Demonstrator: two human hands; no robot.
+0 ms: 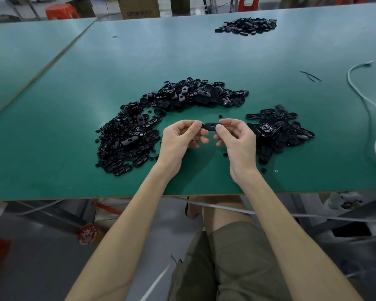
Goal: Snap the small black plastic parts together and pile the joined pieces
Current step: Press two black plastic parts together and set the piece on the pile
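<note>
Left hand point(182, 135), right hand point(234, 135) pinch black part point(210, 126) between them above green table point(74, 148).

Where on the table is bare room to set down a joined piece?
Bare: the strip between the curved pile and the far pile; the near edge left of the left hand. Crowded: by the right hand, between curved pile and right pile.

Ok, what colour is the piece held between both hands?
Plain black. The piece shows best in the head view, pinched between left hand and right hand.
</note>
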